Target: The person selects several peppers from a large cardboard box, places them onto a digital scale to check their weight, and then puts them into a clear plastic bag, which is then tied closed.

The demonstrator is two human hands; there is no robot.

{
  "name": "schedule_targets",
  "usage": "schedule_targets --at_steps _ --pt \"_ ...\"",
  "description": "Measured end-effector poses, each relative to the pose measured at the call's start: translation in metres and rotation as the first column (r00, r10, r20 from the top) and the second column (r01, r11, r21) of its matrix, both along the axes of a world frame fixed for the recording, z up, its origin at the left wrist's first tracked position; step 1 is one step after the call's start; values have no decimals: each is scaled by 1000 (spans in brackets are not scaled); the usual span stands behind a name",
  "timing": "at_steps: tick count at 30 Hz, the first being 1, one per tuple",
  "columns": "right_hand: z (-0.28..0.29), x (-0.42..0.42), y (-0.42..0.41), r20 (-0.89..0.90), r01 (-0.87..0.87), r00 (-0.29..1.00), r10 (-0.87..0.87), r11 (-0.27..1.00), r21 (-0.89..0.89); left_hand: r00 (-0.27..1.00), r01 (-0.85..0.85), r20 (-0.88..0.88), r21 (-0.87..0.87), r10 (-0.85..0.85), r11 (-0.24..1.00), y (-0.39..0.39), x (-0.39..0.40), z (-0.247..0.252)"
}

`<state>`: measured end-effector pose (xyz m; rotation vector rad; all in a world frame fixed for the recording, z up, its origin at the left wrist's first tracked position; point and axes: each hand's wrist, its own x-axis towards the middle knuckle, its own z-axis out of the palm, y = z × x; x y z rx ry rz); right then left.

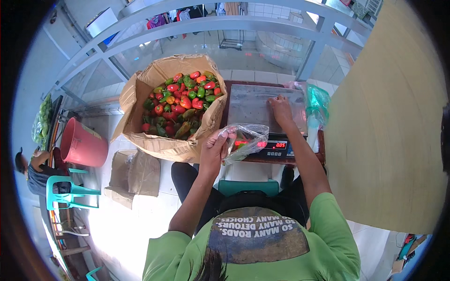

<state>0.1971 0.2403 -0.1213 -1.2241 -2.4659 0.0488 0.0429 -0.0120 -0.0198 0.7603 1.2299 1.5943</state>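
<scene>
My left hand [215,145] grips the gathered edge of a clear plastic bag [251,135], held in front of the scale's near edge. Something green shows through the film; whether it lies inside the bag is unclear. My right hand [280,110] rests on the metal platform of a digital scale [249,105], fingers slightly apart and nothing visible in them. Part of the lit red display [277,144] is covered by the bag. Left of the scale, a large open cardboard box [168,145] holds many red, green and orange peppers [184,102].
Green and clear plastic bags [317,102] lie at the scale's right edge. A tan board [386,123] stands on the right. Leftward are a flattened carton [140,175], a red bucket [84,144], a turquoise plastic chair [66,191] and a seated person [40,172]. Metal railing [211,26] runs behind.
</scene>
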Motion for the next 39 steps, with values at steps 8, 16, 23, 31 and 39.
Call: schedule_targets --at_steps 8,16,23,31,39 --pt "108 34 -103 -915 -543 375 -150 764 -348 999 -6 44 7 6 1000 12 10 2" --pt "134 17 -172 -725 -630 634 269 724 -281 996 82 -37 10 -82 997 17 12 -1" --pt "125 4 -180 -446 -530 826 345 745 -405 992 70 108 22 -72 997 13 7 -6" --pt "148 7 -174 -5 -565 818 575 803 -189 985 -36 172 -7 36 999 11 -7 -5" --pt "174 -11 -163 -193 -577 800 568 817 14 994 111 3 62 -111 992 22 -23 8"
